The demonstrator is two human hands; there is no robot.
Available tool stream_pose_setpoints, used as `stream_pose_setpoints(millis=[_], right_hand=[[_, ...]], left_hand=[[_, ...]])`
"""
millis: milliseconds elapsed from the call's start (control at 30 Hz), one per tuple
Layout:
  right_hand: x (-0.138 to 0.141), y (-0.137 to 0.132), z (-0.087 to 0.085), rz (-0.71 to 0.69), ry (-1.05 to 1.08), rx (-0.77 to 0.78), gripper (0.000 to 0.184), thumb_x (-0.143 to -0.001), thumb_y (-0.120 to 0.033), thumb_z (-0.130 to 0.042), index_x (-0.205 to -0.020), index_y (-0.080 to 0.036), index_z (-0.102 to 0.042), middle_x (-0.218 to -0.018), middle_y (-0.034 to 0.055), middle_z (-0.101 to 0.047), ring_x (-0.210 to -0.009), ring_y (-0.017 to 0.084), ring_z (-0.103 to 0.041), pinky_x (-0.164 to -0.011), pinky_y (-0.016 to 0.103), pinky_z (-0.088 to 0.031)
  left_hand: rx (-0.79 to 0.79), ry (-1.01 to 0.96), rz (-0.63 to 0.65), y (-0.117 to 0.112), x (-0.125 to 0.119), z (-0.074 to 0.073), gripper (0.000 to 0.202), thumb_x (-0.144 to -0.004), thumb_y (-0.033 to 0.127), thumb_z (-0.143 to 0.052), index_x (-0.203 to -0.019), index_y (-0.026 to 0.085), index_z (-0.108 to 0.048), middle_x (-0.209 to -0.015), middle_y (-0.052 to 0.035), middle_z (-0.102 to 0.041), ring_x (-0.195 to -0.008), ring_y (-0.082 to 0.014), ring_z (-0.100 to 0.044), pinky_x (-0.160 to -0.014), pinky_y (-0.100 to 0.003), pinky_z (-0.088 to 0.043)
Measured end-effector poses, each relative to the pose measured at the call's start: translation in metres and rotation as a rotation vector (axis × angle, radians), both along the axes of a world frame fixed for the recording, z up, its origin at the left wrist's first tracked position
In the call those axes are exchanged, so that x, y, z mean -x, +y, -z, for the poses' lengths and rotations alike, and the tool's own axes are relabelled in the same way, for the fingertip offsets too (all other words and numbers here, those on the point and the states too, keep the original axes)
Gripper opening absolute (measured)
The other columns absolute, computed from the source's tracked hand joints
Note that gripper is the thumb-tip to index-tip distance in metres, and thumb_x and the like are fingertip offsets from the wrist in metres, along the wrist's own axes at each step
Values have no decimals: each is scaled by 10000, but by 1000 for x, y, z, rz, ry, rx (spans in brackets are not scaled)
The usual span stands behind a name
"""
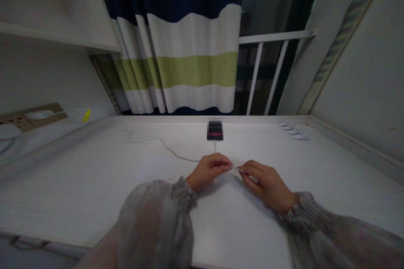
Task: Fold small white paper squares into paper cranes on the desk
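- At the far left, a power socket strip (23, 121) is fixed on the wall, with a yellow tag (86, 115) on a thin white wire beside it.
- A white cable (172, 151) curves over the white counter (78, 201) toward the left hand.
- The left forearm, in a sheer grey sleeve (158, 218) with a gathered cuff, reaches up and inward from the lower left; the wrist is just above the counter.
- The left hand (208, 171), with a ring on one finger, is turned palm inward and points right; its thumb and fingers are pinched together on one end of a small white strip (236, 168).
- Beyond that hand, a dark-screened phone (215, 130) lies near the counter's back edge.
- The strip is held between the two hands, spanning the narrow gap between their fingertips.
- The right hand (268, 183) points left, knuckles up and fingers bent, its tips closed on the other end; its forearm angles in from the lower right.
- Farther back on the right, several small white pieces (293, 130) lie in a group.
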State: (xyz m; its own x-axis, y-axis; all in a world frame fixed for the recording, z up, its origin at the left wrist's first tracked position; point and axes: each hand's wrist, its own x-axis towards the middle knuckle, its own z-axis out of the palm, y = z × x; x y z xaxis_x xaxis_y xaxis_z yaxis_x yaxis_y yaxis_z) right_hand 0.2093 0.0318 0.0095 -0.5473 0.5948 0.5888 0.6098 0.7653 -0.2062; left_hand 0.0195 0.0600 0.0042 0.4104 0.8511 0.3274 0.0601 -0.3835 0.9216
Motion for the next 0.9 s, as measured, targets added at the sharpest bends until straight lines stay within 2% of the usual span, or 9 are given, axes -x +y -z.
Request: stream_pose_setpoints(millis=[100,167,267,333,467,600,667,767,900], right_hand=[[-3,1,-1,50,-73,-271,197,-819,-179,-433,-922,-164,-600,-789,77,-618,-678,143,-559,-591,259,-458],[-5,3,-2,66,-119,-397,206,-818,-165,-435,-935,-159,-605,-792,87,-625,-672,150,-560,-571,269,-461],[-7,5,-2,2,-163,-471,223,-820,-143,-428,-955,-149,-606,-841,108,-632,-734,169,-572,-598,289,-484],[-8,7,-1,-70,-166,-437,243,-825,-131,-412,-983,-148,-597,-902,120,-628,-813,178,-576,-645,299,-499],[-8,8,1,-175,-58,-185,311,-824,-85,-366,-1041,-184,-565,-1059,107,-586,-960,151,-552,-749,282,-497],[-4,9,0,-98,255,154,321,-830,-147,-357,-1099,-211,-521,-1085,85,-571,-977,152,-548,-836,336,-461],[0,10,0,-18,434,349,304,-834,-233,-375,-1104,-191,-506,-984,79,-602,-874,153,-580,-797,343,-471],[6,12,3,34,619,604,320,-770,-361,-483,-1005,-150,-534,-811,52,-606,-722,145,-577,-663,297,-480],[12,14,6,4,689,784,263,-678,-383,-577,-785,-143,-550,-646,-9,-554,-580,100,-505,-540,231,-413]], left_hand=[[172,-219,40,-3,-4,-3,173,-659,239,-632,-788,127,-655,-877,-57,-591,-846,-145,-537,-794,-279,-404],[319,-347,39,-5,-8,-4,193,-655,276,-636,-746,106,-643,-842,-61,-593,-819,-145,-546,-780,-292,-414],[486,-429,2,-6,-11,-2,227,-607,249,-683,-753,109,-581,-774,-30,-587,-687,-102,-549,-670,-259,-433],[555,-417,32,-6,-10,-1,323,-574,193,-708,-839,137,-532,-738,-1,-580,-609,-75,-536,-579,-214,-415],[610,-349,143,-6,-7,-1,516,-534,146,-727,-984,156,-473,-645,33,-553,-546,-68,-524,-521,-188,-394],[584,-338,58,-5,-7,-4,512,-510,127,-721,-971,127,-497,-734,-6,-573,-620,-93,-552,-569,-224,-427],[558,-358,1,-6,-9,-5,464,-523,129,-703,-945,119,-509,-789,-32,-584,-656,-103,-558,-591,-237,-435],[529,-371,-49,-7,-12,-4,393,-531,141,-690,-889,117,-529,-829,-40,-582,-679,-104,-555,-616,-248,-443],[487,-273,-49,-7,-16,3,317,-526,169,-695,-796,102,-542,-753,-25,-575,-611,-90,-536,-575,-229,-426]])
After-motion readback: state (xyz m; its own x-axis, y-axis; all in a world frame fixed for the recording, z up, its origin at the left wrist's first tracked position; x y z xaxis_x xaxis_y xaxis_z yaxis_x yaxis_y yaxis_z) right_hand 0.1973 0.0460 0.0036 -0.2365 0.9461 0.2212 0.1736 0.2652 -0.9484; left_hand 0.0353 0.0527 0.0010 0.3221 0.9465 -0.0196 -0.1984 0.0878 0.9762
